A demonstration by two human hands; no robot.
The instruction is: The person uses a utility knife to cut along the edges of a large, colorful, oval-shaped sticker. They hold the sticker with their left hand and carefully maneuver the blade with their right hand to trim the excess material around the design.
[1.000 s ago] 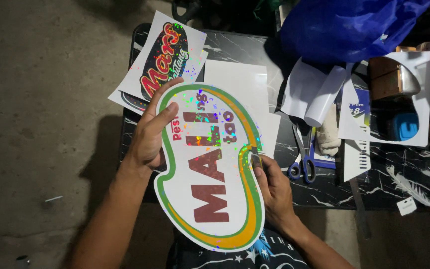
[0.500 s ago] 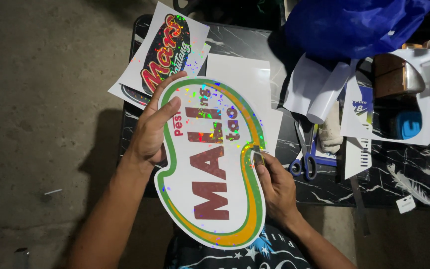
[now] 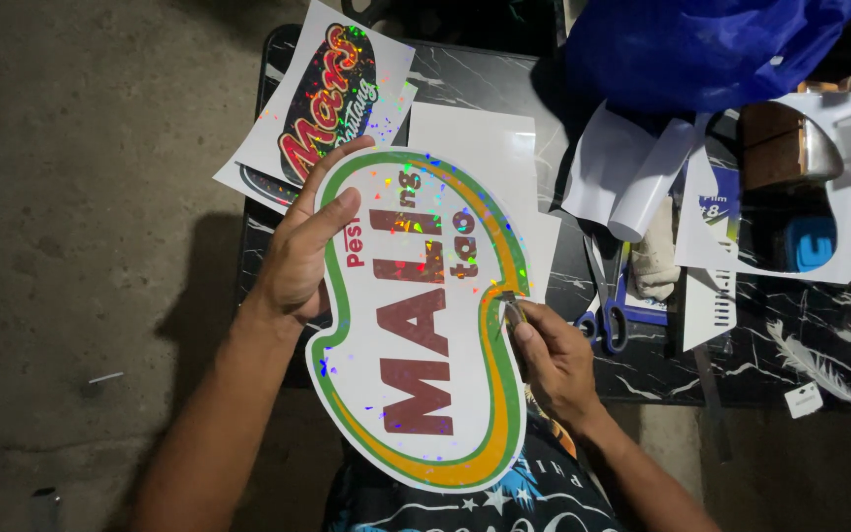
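The left hand (image 3: 299,258) grasps the left edge of a bean-shaped holographic sticker sheet (image 3: 424,325), thumb lying on its printed face and fingers curled round its upper rim at about 11 o'clock. The sheet, white with a green and orange border and dark red lettering, is held in the air over the near edge of a black marble-patterned table (image 3: 819,345). At 3 o'clock on the sheet's edge the right hand (image 3: 556,360) pinches a small cutter blade (image 3: 510,309) against the border; how far the blade has bitten into the sheet is too small to tell.

At 12 o'clock a blue plastic bag (image 3: 701,44) sits bulging, its contents hidden and its top cut off by the frame. At 2 o'clock a brown box (image 3: 775,148) lies partly under a white cut-out backing sheet (image 3: 844,187), through whose hole a blue lidded tub (image 3: 808,244) shows; what either holds cannot be seen. Blue-handled scissors (image 3: 603,315) lie just beside the right hand, near a roll of white paper (image 3: 642,197). At 11 o'clock an oval sticker print (image 3: 332,99) overhangs the table edge, covering another print below it.
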